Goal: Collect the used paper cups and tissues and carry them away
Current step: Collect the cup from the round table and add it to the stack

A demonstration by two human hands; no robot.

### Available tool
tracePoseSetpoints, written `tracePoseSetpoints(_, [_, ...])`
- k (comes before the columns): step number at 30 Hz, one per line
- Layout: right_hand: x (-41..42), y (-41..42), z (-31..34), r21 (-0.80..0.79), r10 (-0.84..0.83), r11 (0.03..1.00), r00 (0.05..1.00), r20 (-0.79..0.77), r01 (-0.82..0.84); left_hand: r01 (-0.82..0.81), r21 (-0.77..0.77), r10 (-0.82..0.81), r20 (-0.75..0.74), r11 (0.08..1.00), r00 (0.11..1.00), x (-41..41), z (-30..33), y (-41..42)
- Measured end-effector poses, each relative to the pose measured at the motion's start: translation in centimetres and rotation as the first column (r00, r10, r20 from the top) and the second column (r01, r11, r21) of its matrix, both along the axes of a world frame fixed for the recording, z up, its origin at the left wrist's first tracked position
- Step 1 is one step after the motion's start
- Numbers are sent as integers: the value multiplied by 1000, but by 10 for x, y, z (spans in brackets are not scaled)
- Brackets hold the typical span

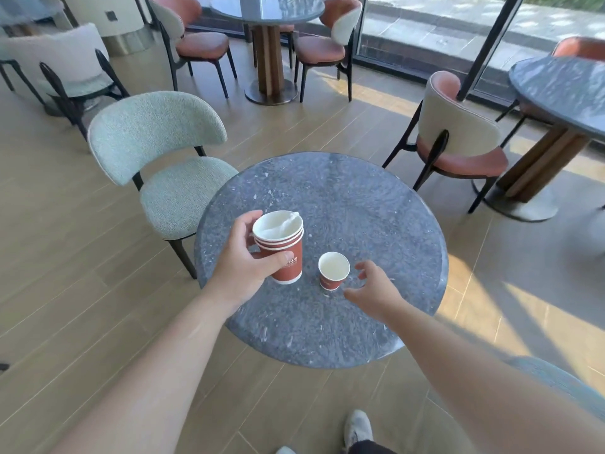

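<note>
1. Head view looks down on a round grey stone table (pixel 343 204) with both of your bare arms reaching over its near edge.
2. Your left hand (pixel 244 260) grips a stack of red paper cups (pixel 283 253), thumb across the front and fingers round the back, holding it just above the table's left part.
3. White crumpled tissue (pixel 278 226) sits inside the top cup of that stack.
4. A single small red paper cup (pixel 333 271) stands upright on the table, just right of the stack and apart from it.
5. Your right hand (pixel 373 288) hovers beside that small cup with fingers spread and loosely curved, holding nothing and not touching it.
6. A pale green chair (pixel 157 136) stands at the table's left, and an orange-seated chair (pixel 458 139) at its far right.
</note>
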State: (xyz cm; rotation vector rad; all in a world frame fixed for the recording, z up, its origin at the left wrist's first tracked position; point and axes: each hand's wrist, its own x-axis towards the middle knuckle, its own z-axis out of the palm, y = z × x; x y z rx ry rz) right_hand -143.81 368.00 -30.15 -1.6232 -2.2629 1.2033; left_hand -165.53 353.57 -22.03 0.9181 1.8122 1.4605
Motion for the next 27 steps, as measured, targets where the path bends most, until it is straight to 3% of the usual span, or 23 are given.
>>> tracePoseSetpoints(5, [-6, 21, -22, -15, 35, 999, 999, 9, -35, 7, -26, -6, 19, 1000, 1000, 14, -12, 23])
tracePoseSetpoints(22, [-20, 96, -92, -151, 293, 942, 953, -74, -301, -15, -339, -50, -182, 941, 982, 62, -125, 123])
tracePoseSetpoints(27, [-27, 103, -101, -186, 314, 923, 938, -146, -337, -7, -382, -15, -56, 924, 998, 67, -146, 131])
